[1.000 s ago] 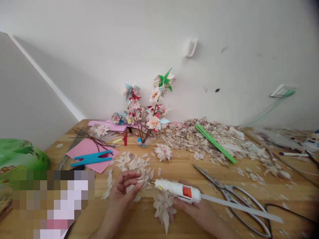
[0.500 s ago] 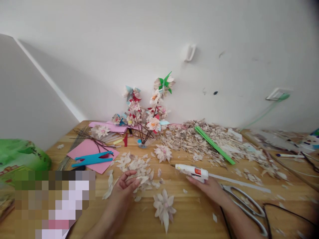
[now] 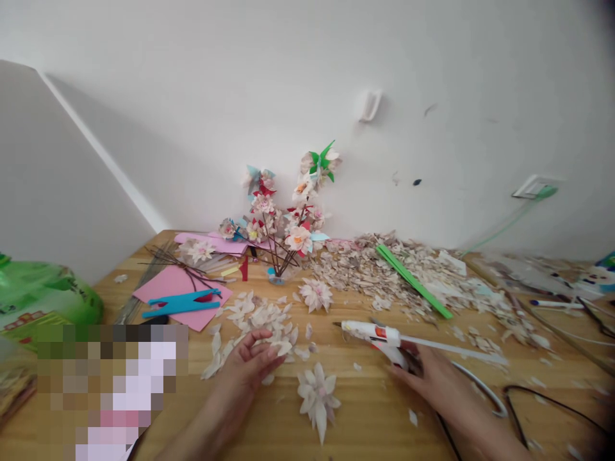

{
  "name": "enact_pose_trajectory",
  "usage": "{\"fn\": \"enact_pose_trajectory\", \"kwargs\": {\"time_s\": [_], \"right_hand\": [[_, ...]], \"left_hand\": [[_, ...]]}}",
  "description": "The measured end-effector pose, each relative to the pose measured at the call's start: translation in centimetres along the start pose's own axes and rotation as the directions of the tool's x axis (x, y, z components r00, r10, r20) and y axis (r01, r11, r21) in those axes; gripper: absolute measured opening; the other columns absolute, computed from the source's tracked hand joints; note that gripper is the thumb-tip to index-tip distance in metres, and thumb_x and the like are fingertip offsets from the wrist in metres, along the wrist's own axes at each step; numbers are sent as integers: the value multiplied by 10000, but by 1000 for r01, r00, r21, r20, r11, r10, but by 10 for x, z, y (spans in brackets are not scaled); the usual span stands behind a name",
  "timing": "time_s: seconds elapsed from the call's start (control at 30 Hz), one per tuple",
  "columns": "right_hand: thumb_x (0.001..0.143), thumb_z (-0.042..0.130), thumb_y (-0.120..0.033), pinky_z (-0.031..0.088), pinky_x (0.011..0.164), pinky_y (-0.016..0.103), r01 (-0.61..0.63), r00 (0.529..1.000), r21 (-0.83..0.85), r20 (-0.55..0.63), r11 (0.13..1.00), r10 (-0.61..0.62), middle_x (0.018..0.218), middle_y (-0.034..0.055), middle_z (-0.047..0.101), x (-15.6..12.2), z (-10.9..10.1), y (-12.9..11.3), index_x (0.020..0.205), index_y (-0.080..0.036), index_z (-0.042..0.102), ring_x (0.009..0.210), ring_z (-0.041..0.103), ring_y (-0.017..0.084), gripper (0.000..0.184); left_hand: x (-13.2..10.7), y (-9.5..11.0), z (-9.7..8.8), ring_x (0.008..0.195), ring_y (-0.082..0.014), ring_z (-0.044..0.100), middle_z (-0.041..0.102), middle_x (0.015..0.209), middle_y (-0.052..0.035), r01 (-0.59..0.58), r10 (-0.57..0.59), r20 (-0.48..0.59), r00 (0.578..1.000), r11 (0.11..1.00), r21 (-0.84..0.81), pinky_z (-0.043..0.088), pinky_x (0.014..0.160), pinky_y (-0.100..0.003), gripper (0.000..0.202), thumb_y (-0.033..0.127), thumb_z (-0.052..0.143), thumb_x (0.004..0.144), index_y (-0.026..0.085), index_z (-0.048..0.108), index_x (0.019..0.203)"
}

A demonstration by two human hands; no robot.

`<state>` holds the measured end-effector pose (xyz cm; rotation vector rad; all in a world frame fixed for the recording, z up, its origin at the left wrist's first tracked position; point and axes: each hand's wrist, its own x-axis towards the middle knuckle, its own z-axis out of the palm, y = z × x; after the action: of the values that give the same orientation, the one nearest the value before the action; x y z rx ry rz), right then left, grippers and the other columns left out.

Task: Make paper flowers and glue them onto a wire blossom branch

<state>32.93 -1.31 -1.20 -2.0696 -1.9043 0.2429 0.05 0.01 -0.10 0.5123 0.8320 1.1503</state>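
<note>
At five o'clock, right hand (image 3: 427, 374) against white plastic glue gun (image 3: 365, 330), grip unclear; gun aimed leftward, likely for easy reach. Seven: left hand (image 3: 243, 368), fingertips narrowed. Six: pale many-petalled flower (image 3: 318, 396), face up between hands, centre exposed. Smallest: off-white petal (image 3: 285, 347), pinched lightly by left hand, perhaps against creasing. Versus second ago, gun farther right, no longer over flower.

The glue gun (image 3: 368, 331) is white and orange, the petals (image 3: 259, 317) cream.

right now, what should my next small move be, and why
Probably bring the petal in your left hand over to the flower nearest you: the petal appears pinched, and that flower lies just to the hand's right.
</note>
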Motion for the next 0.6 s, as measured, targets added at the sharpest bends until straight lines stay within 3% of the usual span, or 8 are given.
{"fn": "enact_pose_trajectory", "kwargs": {"time_s": [0.1, 0.17, 0.2, 0.27, 0.33, 0.4, 0.5, 0.6], "right_hand": [[718, 543, -438, 484, 603, 352, 100, 994, -122, -23, 987, -103, 736, 66, 636, -27, -15, -9, 739, -202, 552, 691, 603, 245, 237], [814, 450, -299, 475, 565, 283, 333, 942, -105, -2, 937, -335, 725, 32, 626, -38, -21, -31, 761, -218, 548, 649, 593, 181, 138], [830, 418, -218, 476, 611, 273, 485, 874, -86, -5, 871, -487, 776, 35, 633, -41, -22, -45, 798, -221, 554, 707, 593, 171, 140], [830, 351, -114, 475, 657, 274, 769, 634, -63, -52, 636, -772, 819, 52, 647, -39, -18, -75, 907, -204, 566, 749, 588, 168, 245], [849, 359, -105, 468, 613, 267, 858, 502, -87, -65, 506, -862, 830, 53, 650, -32, -7, -98, 921, -192, 575, 726, 576, 165, 243], [858, 413, -133, 468, 622, 273, 887, 441, -127, -49, 444, -896, 840, 49, 645, -24, 6, -111, 924, -188, 580, 735, 573, 166, 188], [863, 430, -142, 470, 645, 272, 911, 396, -104, -52, 399, -917, 815, 48, 641, -15, 23, -112, 889, -184, 590, 748, 572, 157, 167], [864, 405, -115, 478, 641, 265, 918, 397, 23, -121, 397, -910, 794, 57, 657, -10, 30, -106, 877, -176, 606, 741, 579, 150, 211]], "left_hand": [[2, -3, -3, 719, -114, 626, 661, 656, 23, -4, 4, 3, 1000, 999, 43, 432, 787, -248, 303, 183, 725, 606, 204, 545, 848], [3, -5, -5, 725, -110, 625, 669, 663, 24, -8, 8, -1, 1000, 998, 59, 426, 753, -217, 313, 196, 729, 601, 211, 543, 853], [4, -5, -5, 720, -106, 623, 671, 662, 26, -9, 9, -3, 1000, 998, 65, 424, 739, -209, 312, 200, 727, 604, 214, 543, 856], [4, -6, -5, 701, -100, 618, 672, 662, 28, -12, 13, -15, 1000, 997, 73, 422, 717, -204, 305, 203, 723, 610, 214, 544, 858], [4, -5, -3, 681, -99, 615, 670, 653, 29, -16, 18, -29, 999, 997, 77, 423, 697, -203, 305, 204, 729, 601, 210, 548, 846], [4, -4, -3, 669, -103, 615, 664, 636, 33, -24, 27, -37, 999, 997, 79, 426, 680, -204, 310, 212, 737, 588, 209, 551, 836], [6, -3, -3, 645, -104, 612, 652, 608, 37, -39, 44, -56, 997, 995, 87, 432, 667, -211, 326, 221, 746, 573, 203, 551, 833], [7, -3, -3, 632, -109, 614, 652, 605, 30, -43, 50, -79, 996, 995, 89, 435, 658, -218, 342, 227, 754, 558, 193, 546, 828]]}}
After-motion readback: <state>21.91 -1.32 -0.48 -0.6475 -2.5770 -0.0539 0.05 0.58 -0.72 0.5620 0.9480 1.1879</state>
